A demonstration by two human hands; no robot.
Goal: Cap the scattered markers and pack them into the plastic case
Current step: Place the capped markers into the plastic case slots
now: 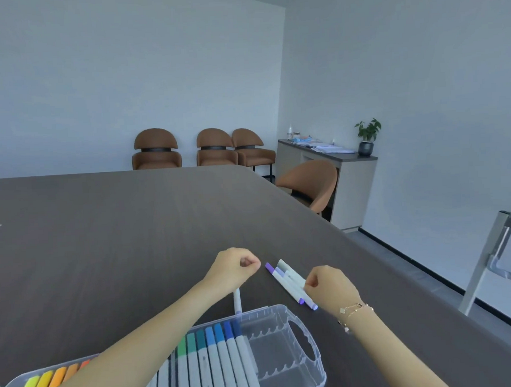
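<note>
Dark table (132, 229), markers (288, 280), plastic case (286, 354)

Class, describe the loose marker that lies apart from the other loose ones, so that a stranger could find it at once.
Start at the clear plastic case near the table's front edge. Just beyond its far rim, under the left wrist, lies a single white marker. Unlike the three purple-capped markers by the right hand, it lies alone.

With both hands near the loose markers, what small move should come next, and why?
Probably the right hand lifts one of the purple markers it touches and carries it to the empty slots at the right end of the case. The left hand already grips another marker.
</note>
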